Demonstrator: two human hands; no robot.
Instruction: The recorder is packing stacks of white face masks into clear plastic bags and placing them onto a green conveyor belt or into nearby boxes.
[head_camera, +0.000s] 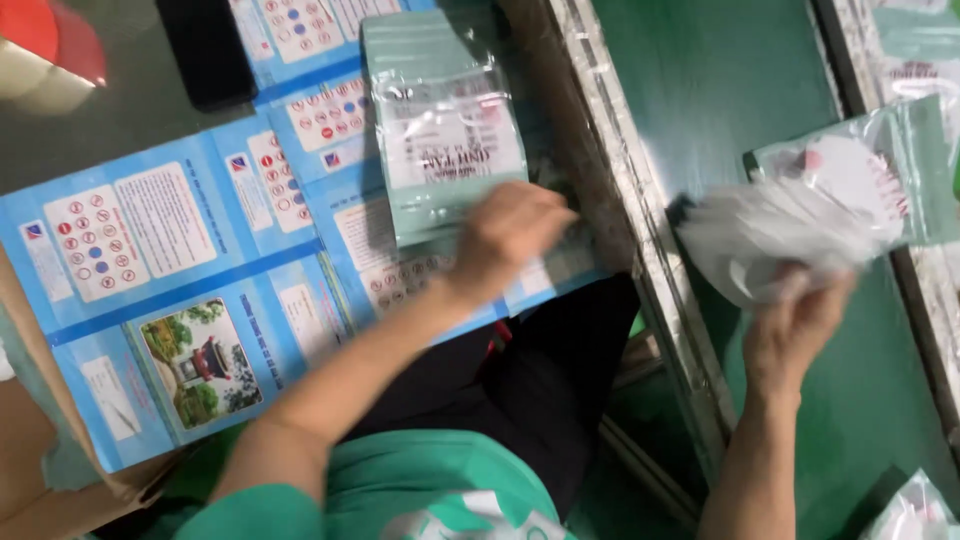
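Resting on the lower end of a clear plastic bag (443, 130), the left hand (512, 232) is seen with its fingers curled and pressed down on the bag's bottom edge; whether anything is pinched between them cannot be told. The bag lies flat on a blue printed sheet (170, 270), which is spread across the surface (100, 120). A green strip runs along the bag's top, and white folded contents with a printed label are seen through the clear film.

A bundle of white masks (770, 235) is gripped from below by the right hand (795, 320), which is raised over the green belt (720, 90). The bundle is blurred, so the count of pieces cannot be told. Just behind the bundle, a second clear bag (880, 170) lies on the belt, with a white mask with reddish markings sealed inside it and a green edge on its right side. Another filled bag (915, 510) is partly seen at the lower right corner. A dark flat object (205, 50) lies at the top of the surface, beside the sheet. A cardboard box edge (30, 450) is seen at the lower left.
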